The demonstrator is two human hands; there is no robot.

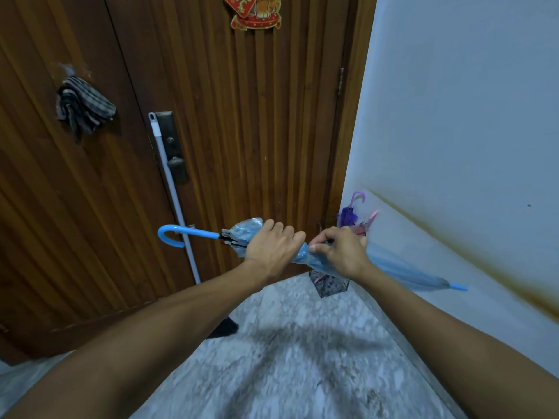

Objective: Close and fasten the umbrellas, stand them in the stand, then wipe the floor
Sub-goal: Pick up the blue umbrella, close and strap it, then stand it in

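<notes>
Blue umbrella (pixel 402 269) gripped by left hand (pixel 270 251) & right hand (pixel 343 254); 2 more in stand (pixel 329 287).

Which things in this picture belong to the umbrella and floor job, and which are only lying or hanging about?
Belonging to the job:
- blue umbrella, held closed in left hand and right hand
- purple umbrella and pink umbrella, already in the umbrella stand
- mop, leaning against the door
- floor

Just about:
- striped cloth, hanging on the door
- red decoration
- door lock
</notes>
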